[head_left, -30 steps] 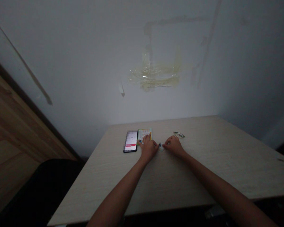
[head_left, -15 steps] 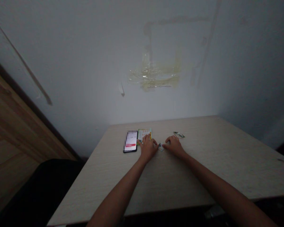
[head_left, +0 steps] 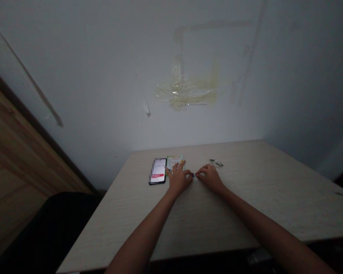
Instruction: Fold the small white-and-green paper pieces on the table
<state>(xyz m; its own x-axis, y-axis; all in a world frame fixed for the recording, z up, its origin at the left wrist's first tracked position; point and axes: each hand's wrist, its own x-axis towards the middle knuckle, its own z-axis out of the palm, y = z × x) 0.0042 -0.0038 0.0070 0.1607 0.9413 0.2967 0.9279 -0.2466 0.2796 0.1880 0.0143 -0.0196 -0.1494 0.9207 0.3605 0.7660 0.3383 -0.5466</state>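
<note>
My left hand (head_left: 178,178) and my right hand (head_left: 209,176) meet at the far middle of a pale wooden table (head_left: 246,205). Both pinch a tiny pale piece (head_left: 194,177) between their fingertips, pressed against the tabletop; it is too small to name. Some fingers of my left hand stick out over a colourful printed sheet (head_left: 174,161). A phone (head_left: 158,171) with a lit screen lies just left of that sheet. A small dark-and-white scrap (head_left: 216,163) lies beyond my right hand.
A white wall with old tape marks (head_left: 185,91) stands right behind the table. A wooden panel (head_left: 14,160) lines the left side. A dark chair back (head_left: 45,232) sits at the table's left front corner.
My two hands have drawn slightly closer together, so the small piece between them is now almost covered. Nothing else has moved.
</note>
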